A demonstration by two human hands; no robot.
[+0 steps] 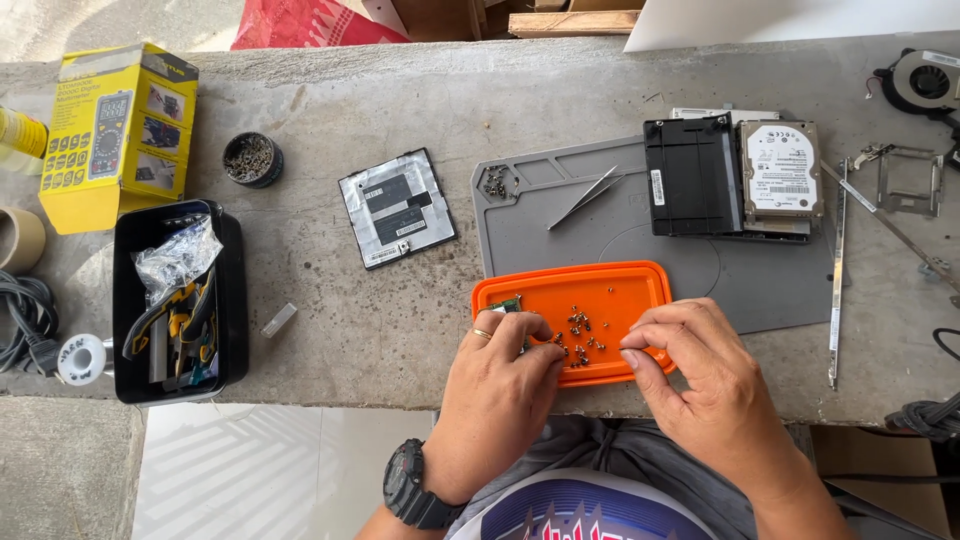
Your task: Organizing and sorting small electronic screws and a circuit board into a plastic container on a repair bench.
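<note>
Fingertips of the left hand (497,385) are bunched together and dip into the orange tray (640,285) among the small screws (580,335), apparently pinching at one, though whether a screw is actually caught cannot be told. The right hand (700,375) curls its fingers loosely over the tray's near right corner, thumb and forefinger close together at the rim, likely steadying it; nothing is visibly held. The tray, a shallow rimmed lid, keeps the loose screws from rolling; a small green circuit piece (506,304) lies at its left end. Just behind the tray lies a grey work mat (760,290), with tweezers (583,197) and a further cluster of screws (495,181) in its recess. Behind and right of the tray, a black drive caddy (692,176) and a hard drive (781,171) rest side by side. Left of the tray lie a foil-backed cover panel (397,208), a round tin (251,159) and a black tool box (178,300).
</note>
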